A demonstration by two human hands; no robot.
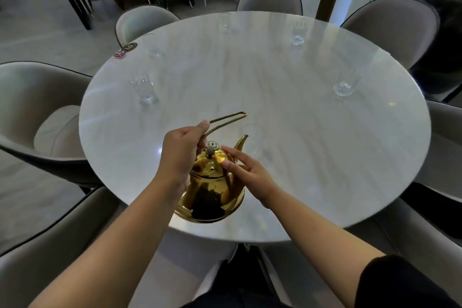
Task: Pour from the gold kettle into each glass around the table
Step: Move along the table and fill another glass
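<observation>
Gold kettle (212, 190) is sitting at the near edge of the round white marble worktop (287, 132), its curved spout (242, 143) pointing toward the far right and its thin wire handle (225, 121) swinging up and away from me. My left hand (181, 151) is closing around the lower part of that handle, fingers wrapped over the wire just above the lid. My right hand (246, 175) is lying open, fingers straight and together, fingertips resting on the domed lid beside the small grey knob (211, 149).

Clear glasses are standing around the worktop's rim, well apart from one another. One glass (147, 91) is standing at the near left, another (153, 46) farther along the left edge, a third (224, 23) at the far side, a cut-pattern glass (298, 34) at the far right, and one more (346, 85) on the right. Whether any of them is holding liquid I cannot tell. Two small round discs (126, 49) are lying at the far-left edge, beside the second glass.

Pale upholstered chairs (37, 107) are ringing the worktop, each with a dark trim line. My black sleeve (400, 282) is showing at the near right.
</observation>
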